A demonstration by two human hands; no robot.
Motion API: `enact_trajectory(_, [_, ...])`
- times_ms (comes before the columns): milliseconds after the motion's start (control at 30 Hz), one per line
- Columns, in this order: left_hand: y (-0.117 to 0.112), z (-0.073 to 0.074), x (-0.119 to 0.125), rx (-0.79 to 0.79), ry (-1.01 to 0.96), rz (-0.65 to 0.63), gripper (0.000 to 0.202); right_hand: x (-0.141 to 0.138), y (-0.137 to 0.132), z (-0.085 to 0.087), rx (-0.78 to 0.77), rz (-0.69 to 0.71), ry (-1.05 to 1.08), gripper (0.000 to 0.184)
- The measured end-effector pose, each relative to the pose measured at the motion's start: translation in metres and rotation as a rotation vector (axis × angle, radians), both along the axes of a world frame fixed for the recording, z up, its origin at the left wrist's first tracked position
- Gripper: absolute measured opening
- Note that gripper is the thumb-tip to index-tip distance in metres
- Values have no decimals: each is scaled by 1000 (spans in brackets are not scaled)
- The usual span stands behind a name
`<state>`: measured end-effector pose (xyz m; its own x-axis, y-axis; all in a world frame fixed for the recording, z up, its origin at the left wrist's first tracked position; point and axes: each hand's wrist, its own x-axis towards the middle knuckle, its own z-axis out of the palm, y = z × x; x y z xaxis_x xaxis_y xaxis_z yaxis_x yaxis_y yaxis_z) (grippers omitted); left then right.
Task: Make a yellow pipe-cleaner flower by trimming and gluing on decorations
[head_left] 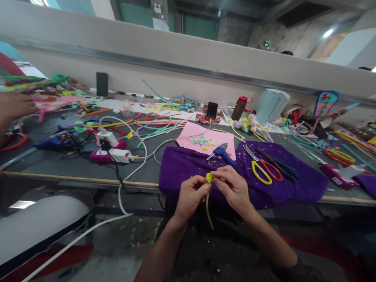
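Between my two hands is a small yellow flower (pixel 209 178) on a thin yellow-green stem (pixel 208 213) that hangs down below it. My left hand (pixel 190 194) pinches the flower from its left side, by the top of the stem. From the right, the fingertips of my right hand (pixel 233 188) close on the flower's edge. Both hands are just above the near edge of a purple cloth (pixel 173 166). Past them a blue glue gun (pixel 223 155) lies on the cloth, with scissors (pixel 258 159) and dark-handled pliers (pixel 279 164) to its right.
A pink sheet (pixel 186 133) carries small yellow and green pieces. Power strips (pixel 96 156) and white cables (pixel 141 145) lie to the left. Behind are a phone (pixel 212 110), a bottle (pixel 239 109) and a pale jug (pixel 272 105). Another person's hand (pixel 17 105) is at far left.
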<state>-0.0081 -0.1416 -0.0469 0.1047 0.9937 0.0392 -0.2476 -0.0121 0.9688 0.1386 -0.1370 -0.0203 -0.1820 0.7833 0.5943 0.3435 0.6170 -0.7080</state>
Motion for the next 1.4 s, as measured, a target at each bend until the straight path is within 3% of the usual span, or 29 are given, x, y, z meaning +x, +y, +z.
enact_trajectory(733, [3, -4, 1, -5, -34, -19, 20, -3, 1, 3, -67, 41, -26, 18])
enact_trajectory(900, [4, -5, 0, -64, -134, -14, 17, -1, -2, 1, -160, -13, 144, 28])
enact_trajectory(967, [4, -5, -1, -70, -199, -1, 15, 0, -5, 1, -204, -35, 197, 22])
enact_trajectory(1067, [5, -6, -2, -57, -277, 19, 13, -1, -8, -3, -266, 4, 139, 10])
enact_trajectory(1200, [4, -7, -2, -41, -296, 34, 13, -10, -9, -13, -310, 99, 47, 10])
enact_trajectory(1400, [2, -6, -2, -8, -278, 26, 13, -14, -6, -16, -284, 114, 2, 12])
